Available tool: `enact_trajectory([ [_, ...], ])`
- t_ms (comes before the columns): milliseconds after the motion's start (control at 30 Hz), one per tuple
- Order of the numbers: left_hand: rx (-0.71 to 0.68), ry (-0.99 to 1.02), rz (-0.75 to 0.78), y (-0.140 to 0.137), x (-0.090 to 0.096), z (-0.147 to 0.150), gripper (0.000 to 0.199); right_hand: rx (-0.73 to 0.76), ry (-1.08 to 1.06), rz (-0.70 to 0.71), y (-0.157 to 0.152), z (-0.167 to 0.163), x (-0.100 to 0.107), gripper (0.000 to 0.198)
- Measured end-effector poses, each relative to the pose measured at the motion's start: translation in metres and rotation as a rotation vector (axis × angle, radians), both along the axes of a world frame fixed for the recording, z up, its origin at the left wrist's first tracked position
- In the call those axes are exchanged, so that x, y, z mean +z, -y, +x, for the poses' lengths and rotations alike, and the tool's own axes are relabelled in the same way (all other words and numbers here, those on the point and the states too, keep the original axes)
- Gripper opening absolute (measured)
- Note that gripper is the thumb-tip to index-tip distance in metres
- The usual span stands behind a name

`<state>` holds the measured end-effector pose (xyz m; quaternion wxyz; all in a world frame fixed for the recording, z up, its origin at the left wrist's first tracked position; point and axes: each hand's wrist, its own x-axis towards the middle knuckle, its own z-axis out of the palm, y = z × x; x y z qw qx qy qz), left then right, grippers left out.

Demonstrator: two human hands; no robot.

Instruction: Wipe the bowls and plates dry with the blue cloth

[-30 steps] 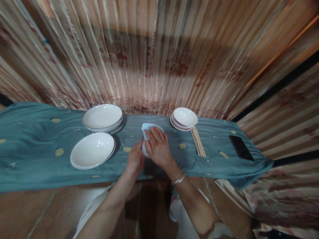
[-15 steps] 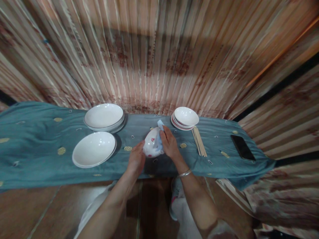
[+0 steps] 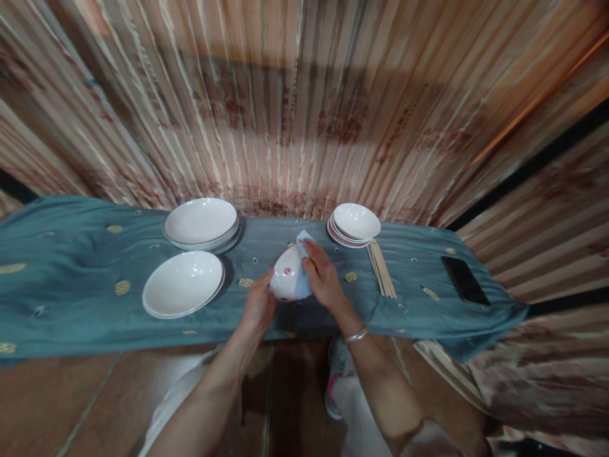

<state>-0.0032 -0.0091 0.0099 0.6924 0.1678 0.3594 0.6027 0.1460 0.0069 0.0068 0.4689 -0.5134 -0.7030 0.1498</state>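
Leftward of the left hand (image 3: 259,298), across open room, white dishes (image 3: 183,284) are being borne by a teal tablecloth (image 3: 85,273). A patterned bowl (image 3: 284,273) is being gripped by that hand, a blue cloth (image 3: 303,282) being held on it by the right hand (image 3: 324,274). Beyond both, the edge is being backed by a curtain (image 3: 266,127); rightward, small bowls (image 3: 356,221), chopsticks (image 3: 380,270) and, apart, a phone (image 3: 465,280) are being borne.

Dim light; glare dots the white dishes (image 3: 183,285); edges stretched, soft.
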Motion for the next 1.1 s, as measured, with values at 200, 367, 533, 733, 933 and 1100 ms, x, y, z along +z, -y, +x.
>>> enact_trajectory([
  [200,0.019,0.025,-0.025,-0.005,-0.005,-0.003,0.02,0.029,0.379,0.174,0.018,-0.023,0.01,0.045],
  [367,-0.003,0.048,-0.042,-0.002,-0.002,-0.007,0.014,0.028,0.53,0.231,0.023,-0.038,0.009,0.042],
  [533,0.037,0.07,-0.055,-0.002,-0.001,-0.008,0.008,0.037,0.559,0.235,0.023,-0.041,0.008,0.038],
  [733,0.006,0.051,-0.035,-0.006,0.0,-0.004,0.014,0.02,0.404,0.172,0.015,-0.025,0.012,0.04],
  [933,0.024,0.031,-0.048,-0.005,0.005,-0.003,0.016,0.018,0.152,0.078,0.004,-0.014,0.008,0.043],
  [1100,0.028,0.034,-0.061,-0.004,0.009,-0.004,0.017,0.003,-0.011,0.007,-0.003,-0.013,-0.002,0.044],
])
